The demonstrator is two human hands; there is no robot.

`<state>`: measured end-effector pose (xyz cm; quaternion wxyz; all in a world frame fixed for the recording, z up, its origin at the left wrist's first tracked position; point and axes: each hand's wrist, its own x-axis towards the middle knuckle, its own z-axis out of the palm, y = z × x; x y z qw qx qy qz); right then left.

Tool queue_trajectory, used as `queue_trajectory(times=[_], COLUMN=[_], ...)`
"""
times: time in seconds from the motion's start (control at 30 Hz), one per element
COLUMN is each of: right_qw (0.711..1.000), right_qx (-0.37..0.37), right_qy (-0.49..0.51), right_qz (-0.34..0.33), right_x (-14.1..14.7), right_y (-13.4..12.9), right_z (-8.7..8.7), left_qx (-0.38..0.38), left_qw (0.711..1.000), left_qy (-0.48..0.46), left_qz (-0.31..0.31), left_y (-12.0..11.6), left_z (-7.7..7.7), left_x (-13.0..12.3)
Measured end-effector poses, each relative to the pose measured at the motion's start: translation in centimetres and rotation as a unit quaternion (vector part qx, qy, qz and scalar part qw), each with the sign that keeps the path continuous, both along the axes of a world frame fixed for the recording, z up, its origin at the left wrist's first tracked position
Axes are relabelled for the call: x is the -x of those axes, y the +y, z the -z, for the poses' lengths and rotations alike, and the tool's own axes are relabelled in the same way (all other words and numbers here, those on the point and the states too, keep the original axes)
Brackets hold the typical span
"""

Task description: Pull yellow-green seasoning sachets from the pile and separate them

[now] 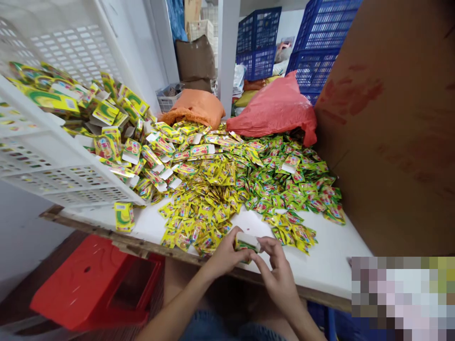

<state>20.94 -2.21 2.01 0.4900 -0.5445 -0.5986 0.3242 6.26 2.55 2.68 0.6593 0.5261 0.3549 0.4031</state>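
Near the table's front edge, my left hand (228, 251) grips a small cardboard box (246, 242), with its whitish side up and a yellow-green side partly showing. My right hand (273, 261) closes its fingertips on the box's right end, by a pale flap. Just beyond my hands lies a heap of yellow sachets (202, 213), with green sachets (284, 182) to the right. A small pile of yellow-green sachets (295, 232) sits right of my right hand. Many printed boxes (156, 156), some with white flaps out, spread from the left. What is inside the held box is hidden.
A tipped white plastic crate (117, 187) holds boxes at the left; one box (124, 217) lies apart before it. Behind the heaps are an orange sack (197, 106) and a red sack (273, 106). Tall cardboard (391, 132) borders the right. A red stool (81, 279) stands below left.
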Motion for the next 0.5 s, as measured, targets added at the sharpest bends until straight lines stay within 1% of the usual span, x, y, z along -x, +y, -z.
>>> queue_trajectory(times=[0.13,0.2,0.23,0.3,0.4,0.47,0.5], right_qw=[0.999,0.998,0.997,0.997,0.997,0.993,0.992], right_qx=[-0.005,-0.019,-0.027,-0.041,-0.056,-0.065,-0.067], right_qy=[0.007,0.009,0.008,-0.005,-0.056,-0.086,-0.097], right_qz=[0.041,0.062,0.076,0.071,-0.007,-0.044,-0.051], right_x=[0.7,1.0,1.0,0.8,-0.1,-0.6,-0.7], right_y=[-0.3,-0.3,-0.3,-0.1,0.3,0.6,0.7], right_z=[2.8,3.7,3.9,4.0,3.6,3.1,2.9], left_qx=[-0.024,-0.054,-0.074,-0.111,-0.157,-0.187,-0.2], left_qw=[0.995,0.991,0.989,0.987,0.976,0.966,0.963], left_qy=[-0.052,-0.052,-0.037,0.022,0.133,0.167,0.17], left_qz=[-0.078,-0.112,-0.122,-0.114,-0.068,-0.055,-0.055], left_y=[-1.4,-2.0,-2.2,-2.2,-1.7,-1.3,-1.2], left_z=[2.3,3.0,3.2,3.2,2.4,1.8,1.6], left_x=[-0.2,0.0,0.2,0.7,1.4,1.7,1.7])
